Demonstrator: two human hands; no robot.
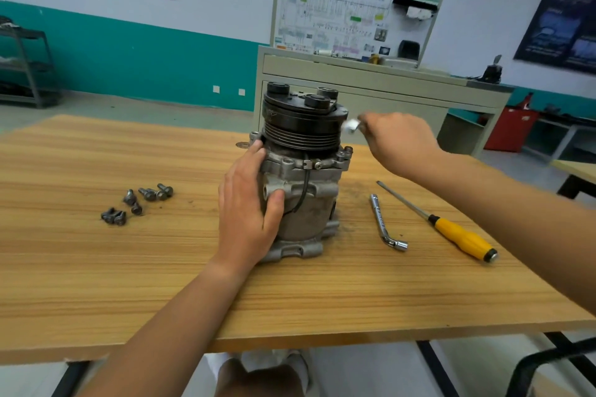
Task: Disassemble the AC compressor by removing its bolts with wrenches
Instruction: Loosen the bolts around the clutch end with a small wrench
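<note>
Grey compressor (pixel 316 219) between both hands (pixel 248 203) (pixel 400 142)

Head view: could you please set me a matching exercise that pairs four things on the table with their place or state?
Things:
1. bolts
2. screwdriver
3. wrench
4. compressor

Places or states:
a. yellow handle, farthest right
b. stands upright, gripped by the left hand
c. loose cluster to the left of the compressor
d. bare metal with a bent end, lying between the compressor and the screwdriver

Pairs: 1-c, 2-a, 3-d, 4-b
</note>
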